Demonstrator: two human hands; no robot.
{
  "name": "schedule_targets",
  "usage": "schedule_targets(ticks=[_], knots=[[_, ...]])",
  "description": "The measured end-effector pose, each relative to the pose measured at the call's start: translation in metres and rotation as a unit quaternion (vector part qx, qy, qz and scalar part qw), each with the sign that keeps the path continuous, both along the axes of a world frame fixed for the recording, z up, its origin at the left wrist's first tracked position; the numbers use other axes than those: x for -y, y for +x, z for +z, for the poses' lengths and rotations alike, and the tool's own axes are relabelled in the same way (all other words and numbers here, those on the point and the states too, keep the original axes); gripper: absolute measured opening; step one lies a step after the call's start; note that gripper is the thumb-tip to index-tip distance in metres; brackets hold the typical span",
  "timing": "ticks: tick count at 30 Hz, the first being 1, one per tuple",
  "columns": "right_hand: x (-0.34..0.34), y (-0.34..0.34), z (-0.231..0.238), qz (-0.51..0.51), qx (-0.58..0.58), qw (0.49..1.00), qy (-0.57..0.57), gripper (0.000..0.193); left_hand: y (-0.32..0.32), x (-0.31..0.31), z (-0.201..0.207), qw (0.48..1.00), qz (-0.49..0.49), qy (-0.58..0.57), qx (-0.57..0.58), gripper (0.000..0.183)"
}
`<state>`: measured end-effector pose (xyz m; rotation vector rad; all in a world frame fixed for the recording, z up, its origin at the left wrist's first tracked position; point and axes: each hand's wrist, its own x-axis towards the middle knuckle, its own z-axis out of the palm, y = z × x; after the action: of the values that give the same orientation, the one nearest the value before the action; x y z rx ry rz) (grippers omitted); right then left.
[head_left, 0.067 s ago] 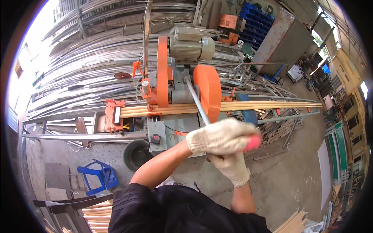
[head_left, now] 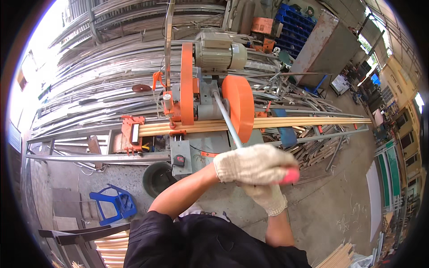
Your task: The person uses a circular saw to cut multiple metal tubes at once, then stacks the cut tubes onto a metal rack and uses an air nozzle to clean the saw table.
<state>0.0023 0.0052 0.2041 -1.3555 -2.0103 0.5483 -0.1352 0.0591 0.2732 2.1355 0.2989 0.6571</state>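
My gloved left hand [head_left: 254, 165] is closed over the near end of the grey lever [head_left: 228, 117] of an orange cut-off saw. A blurred pinkish-red piece [head_left: 290, 175] shows beyond its fingertips. Below it, partly covered, is my gloved right hand [head_left: 267, 198]; its fingers are hidden, so their grip cannot be made out. The saw's rounded orange guard [head_left: 239, 107] stands over a bundle of several long, pale yellow strips [head_left: 313, 120]. The strips run across the saw bed, their left ends against an orange stop block [head_left: 132, 135].
A grey motor [head_left: 219, 52] sits behind an orange belt cover [head_left: 187, 85]. A tape measure [head_left: 178, 160] rests on the saw's grey base. Nearer stand a dark bucket [head_left: 157, 179] and a blue stool [head_left: 114, 203]. Metal lengths [head_left: 89, 80] are racked behind; more strips [head_left: 111, 245] lie lower left.
The lever's near end and my left hand have shifted slightly down and towards me. The strips stay in place.
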Motion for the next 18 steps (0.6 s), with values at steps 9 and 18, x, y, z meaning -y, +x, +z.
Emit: schedule_targets(ticks=[9, 18], knots=[[0.0, 0.013, -0.033, -0.034, -0.024, 0.999, 0.006, 0.018, 0.043, 0.055, -0.018, 0.938, 0.212, 0.197, -0.188, 0.062], [-0.002, 0.011, -0.051, -0.051, -0.038, 0.998, 0.025, 0.017, 0.041, 0.047, -0.003, 0.937, 0.173, 0.108, -0.285, 0.057]])
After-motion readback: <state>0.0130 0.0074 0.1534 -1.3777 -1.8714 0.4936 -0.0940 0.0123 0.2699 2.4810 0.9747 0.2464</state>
